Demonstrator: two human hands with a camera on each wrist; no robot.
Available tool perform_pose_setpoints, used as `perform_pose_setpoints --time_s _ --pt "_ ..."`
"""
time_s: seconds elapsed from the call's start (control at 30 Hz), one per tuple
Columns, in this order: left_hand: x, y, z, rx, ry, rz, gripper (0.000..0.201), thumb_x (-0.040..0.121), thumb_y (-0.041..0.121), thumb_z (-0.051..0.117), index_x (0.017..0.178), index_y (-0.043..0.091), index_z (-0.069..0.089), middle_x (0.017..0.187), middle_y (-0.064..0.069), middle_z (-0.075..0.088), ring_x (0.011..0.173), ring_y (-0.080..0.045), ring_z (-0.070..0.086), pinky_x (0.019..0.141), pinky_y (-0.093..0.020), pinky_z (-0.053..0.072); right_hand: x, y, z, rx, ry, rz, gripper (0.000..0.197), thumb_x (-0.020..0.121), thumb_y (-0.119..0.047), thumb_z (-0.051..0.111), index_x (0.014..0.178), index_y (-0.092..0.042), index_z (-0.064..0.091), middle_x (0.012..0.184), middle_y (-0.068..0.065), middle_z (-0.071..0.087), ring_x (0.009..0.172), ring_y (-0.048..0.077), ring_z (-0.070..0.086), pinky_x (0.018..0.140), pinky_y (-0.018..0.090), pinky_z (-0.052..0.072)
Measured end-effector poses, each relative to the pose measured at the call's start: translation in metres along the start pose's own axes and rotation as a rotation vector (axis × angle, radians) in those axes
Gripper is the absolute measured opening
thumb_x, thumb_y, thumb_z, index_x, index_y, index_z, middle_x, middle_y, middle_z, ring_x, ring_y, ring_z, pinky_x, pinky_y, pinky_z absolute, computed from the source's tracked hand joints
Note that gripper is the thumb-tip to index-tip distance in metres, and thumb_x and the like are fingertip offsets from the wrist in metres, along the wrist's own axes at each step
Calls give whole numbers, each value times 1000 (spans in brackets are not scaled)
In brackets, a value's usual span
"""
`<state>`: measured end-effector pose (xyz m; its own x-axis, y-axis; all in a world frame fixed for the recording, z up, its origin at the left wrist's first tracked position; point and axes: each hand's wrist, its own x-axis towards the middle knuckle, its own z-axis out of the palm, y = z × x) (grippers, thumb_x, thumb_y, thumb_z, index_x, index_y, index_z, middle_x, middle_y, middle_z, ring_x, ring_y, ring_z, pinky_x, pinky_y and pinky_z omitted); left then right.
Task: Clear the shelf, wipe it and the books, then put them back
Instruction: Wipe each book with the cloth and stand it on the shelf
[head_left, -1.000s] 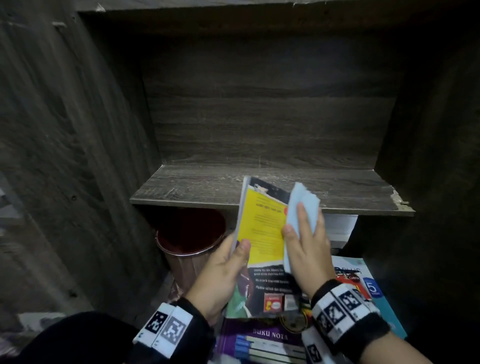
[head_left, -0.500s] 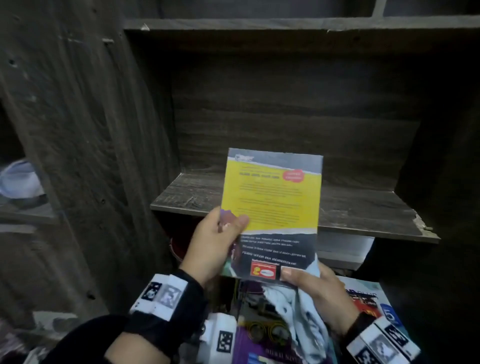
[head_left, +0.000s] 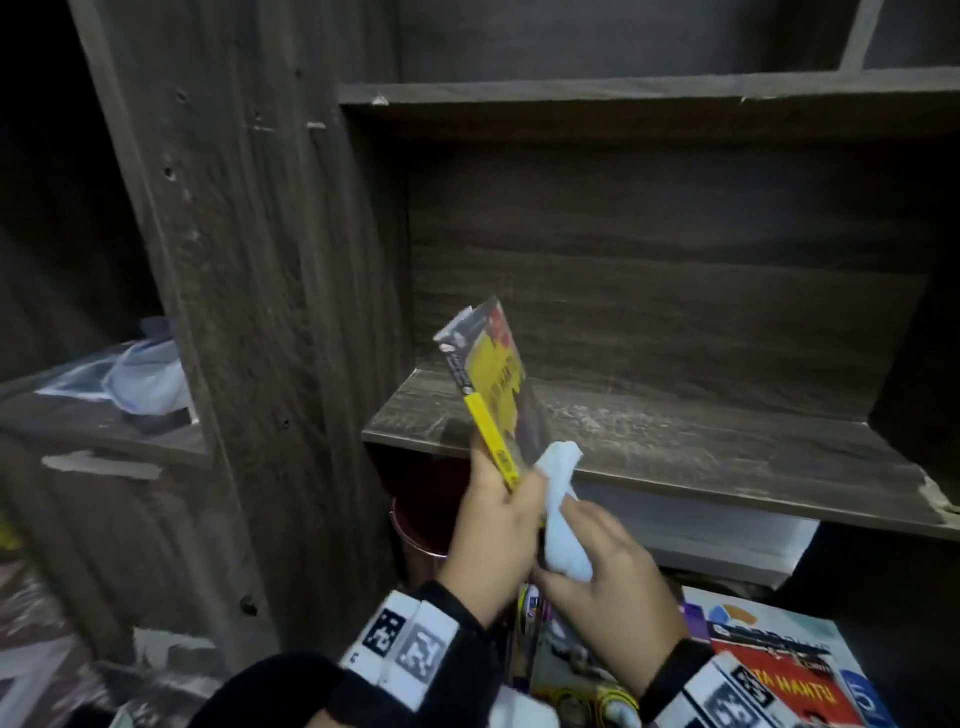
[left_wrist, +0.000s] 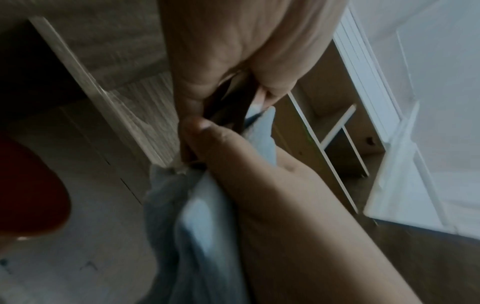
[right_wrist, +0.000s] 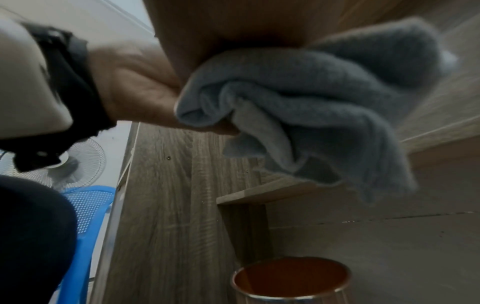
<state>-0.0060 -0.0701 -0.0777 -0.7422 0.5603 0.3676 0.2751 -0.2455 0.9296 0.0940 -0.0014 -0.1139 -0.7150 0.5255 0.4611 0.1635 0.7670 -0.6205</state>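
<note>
A thin yellow and dark book (head_left: 493, 379) stands edge-on to me in front of the bare wooden shelf (head_left: 675, 441). My left hand (head_left: 498, 519) grips the book's lower end, spine toward me. My right hand (head_left: 608, 566) holds a pale blue cloth (head_left: 561, 509) bunched against the book's lower right side. In the left wrist view my left fingers (left_wrist: 233, 61) pinch the dark book edge with the cloth (left_wrist: 202, 216) below. In the right wrist view the crumpled cloth (right_wrist: 311, 98) hangs from my right hand (right_wrist: 233, 30).
Several books (head_left: 769, 665) lie stacked at the lower right under the shelf. A red metal bin (head_left: 426, 514) stands beneath the shelf's left end. A thick wooden upright (head_left: 249, 312) rises to the left, with a plastic bag (head_left: 145, 379) on a side ledge.
The book has turned from facing me flat to edge-on and tilted toward the shelf. My right hand with the cloth has come up from the book's bottom edge to its side.
</note>
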Motion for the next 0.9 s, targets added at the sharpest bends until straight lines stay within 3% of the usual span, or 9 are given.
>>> perform_pose_setpoints --time_s 0.07,0.17,0.27,0.33,0.43,0.53,0.77,0.83,0.9 --pt "24 -2 -17 -69 121 16 23 98 6 44 110 24 49 96 4 66 87 -12 62 79 -23 49 16 -2 -2 -48 -113 -43 45 76 -20 71 120 -27 66 116 -10 63 106 8 55 82 10 37" --pt "59 -10 -38 -236 225 -27 29 97 -2 39 103 25 51 97 1 66 91 -18 63 83 -37 52 44 11 -10 -132 -99 -97 44 75 -24 56 116 -35 68 116 -8 68 104 12 62 83 22 43" --pt "89 -22 -57 -243 291 -19 27 97 0 40 105 24 49 102 -1 65 95 -19 63 84 -35 53 88 39 -23 -212 12 10 48 80 -13 66 124 -32 63 127 -4 63 114 20 59 92 29 44" --pt "107 -32 -70 -112 331 61 24 98 6 42 116 22 47 110 0 65 99 -17 62 91 -36 51 117 62 -33 -376 32 134 50 86 -25 65 134 -34 53 138 -1 54 120 26 53 94 33 44" --pt "131 -45 -84 102 349 156 36 102 18 41 138 18 38 125 -2 60 110 -20 58 93 -26 43 140 91 -29 -656 -225 336 62 89 -66 43 144 -40 33 152 2 34 131 34 37 105 42 35" --pt "147 -55 -90 224 381 153 45 102 19 39 146 19 30 128 -6 57 108 -23 55 84 -20 37 137 107 -10 -827 -327 342 60 91 -70 19 146 -46 22 158 -3 20 140 31 24 110 46 25" --pt "162 -71 -92 281 346 77 50 101 13 35 148 16 19 135 -15 51 114 -33 53 89 -31 41 135 105 -8 -840 -286 329 54 94 -65 15 145 -48 18 158 -4 20 141 30 22 111 45 23" --pt "162 -69 -96 396 339 -19 44 100 13 38 142 11 26 127 -22 55 107 -38 56 80 -31 40 134 105 -8 -849 -285 326 54 94 -64 15 145 -48 18 158 -4 21 141 30 22 111 45 23" --pt "156 -65 -101 654 291 -153 30 99 18 44 124 3 41 116 -27 59 102 -42 58 74 -34 38 134 105 -7 -851 -278 324 54 94 -64 15 145 -48 19 157 -4 21 141 29 23 111 45 23"
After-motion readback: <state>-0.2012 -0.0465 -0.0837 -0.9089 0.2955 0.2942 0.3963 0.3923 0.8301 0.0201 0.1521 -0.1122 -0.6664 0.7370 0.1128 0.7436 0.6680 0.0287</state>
